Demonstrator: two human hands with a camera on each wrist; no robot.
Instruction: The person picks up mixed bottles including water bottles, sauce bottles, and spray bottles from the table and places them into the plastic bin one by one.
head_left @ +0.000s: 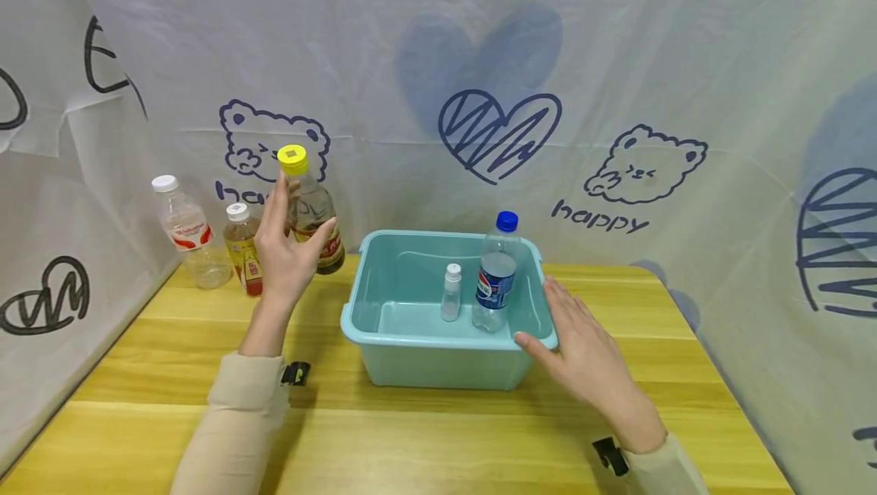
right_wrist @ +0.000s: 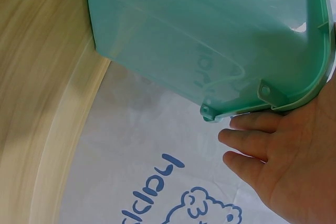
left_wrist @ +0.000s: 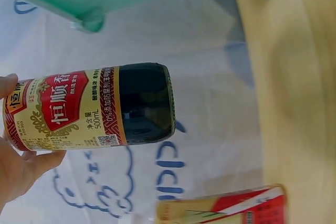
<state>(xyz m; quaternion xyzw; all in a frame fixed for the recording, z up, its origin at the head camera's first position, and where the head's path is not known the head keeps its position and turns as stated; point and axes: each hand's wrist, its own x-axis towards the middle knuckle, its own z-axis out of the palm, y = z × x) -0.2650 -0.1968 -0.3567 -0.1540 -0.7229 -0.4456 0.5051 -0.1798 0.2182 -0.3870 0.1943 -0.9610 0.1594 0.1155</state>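
Observation:
My left hand (head_left: 291, 259) grips a glass vinegar bottle (left_wrist: 68, 108) with a yellow cap, dark liquid and a red and cream label. The bottle is held up off the table, left of a light teal plastic tub (head_left: 445, 365). At the tub's right front corner, my right hand (head_left: 585, 346) rests against the rim, its fingers straight along the outer side and the thumb at the front edge. Inside the tub stand a Pepsi bottle (head_left: 496, 282) with a blue cap and a small clear bottle (head_left: 451, 293) with a white cap.
Left of the vinegar bottle stand a clear plastic bottle (head_left: 188, 236) with a white cap and a yellow-labelled drink bottle (head_left: 243, 251). All is on a wooden table (head_left: 411, 442). A pale printed cloth (head_left: 384, 46) hangs behind and at the sides.

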